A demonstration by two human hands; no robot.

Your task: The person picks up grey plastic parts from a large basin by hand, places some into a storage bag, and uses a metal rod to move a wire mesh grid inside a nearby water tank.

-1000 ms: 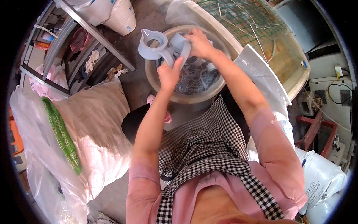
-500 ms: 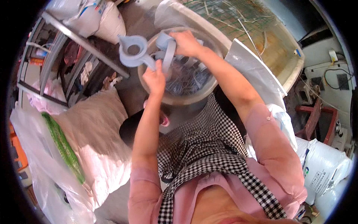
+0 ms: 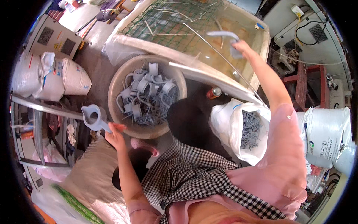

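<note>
My left hand (image 3: 116, 137) grips the handle of a pale grey plastic spouted cup (image 3: 96, 118), held left of a large round tub. Some of that hand's fingers stretch out toward the tub. Far to the right, over a water trough, my right hand (image 3: 240, 47) is closed around a second pale grey plastic piece with a long curved handle (image 3: 223, 34); my fingers partly hide its body. Inside the tub (image 3: 172, 130) lies a heap of similar grey cups (image 3: 143, 87) with curved handles, mixed with thin grey plastic sticks.
The trough (image 3: 156, 46) holds water, green netting and a long rod (image 3: 220, 56). A white sack (image 3: 227, 130) of grey plastic bits stands right of my legs, near a drink can (image 3: 214, 92). Full sacks (image 3: 76, 78) and a metal frame (image 3: 48, 108) are at left.
Both hands were together over the tub with the grey pieces. They have spread apart: the left went left and lower, the right went right over the trough. The view has shifted too.
</note>
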